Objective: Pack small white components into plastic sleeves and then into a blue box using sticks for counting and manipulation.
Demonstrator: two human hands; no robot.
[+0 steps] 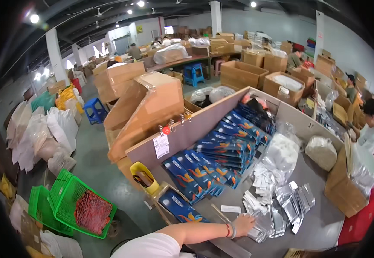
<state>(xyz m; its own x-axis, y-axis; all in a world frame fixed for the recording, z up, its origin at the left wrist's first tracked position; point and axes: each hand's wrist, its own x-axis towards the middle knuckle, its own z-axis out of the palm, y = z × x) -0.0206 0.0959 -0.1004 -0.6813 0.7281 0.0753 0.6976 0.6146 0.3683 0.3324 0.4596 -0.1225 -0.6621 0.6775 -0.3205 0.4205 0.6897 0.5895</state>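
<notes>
My left arm reaches in from the lower edge, with a red cord and a pale band at the wrist. My left hand rests at the near left side of a pile of silver foil packets, its fingers bunched and closed on a packet; the fingertips are partly hidden. Just left of the hand lie a white paper strip and a blue printed pouch with an orange design. Beyond them, stacks of similar blue pouches fan out along the partition. My right hand is out of view.
A plastic bag of white packets sits behind the foil pile. A yellow holder with tools hangs at the table's left edge. Green baskets stand on the floor at left. An open carton stands at right; people work beyond.
</notes>
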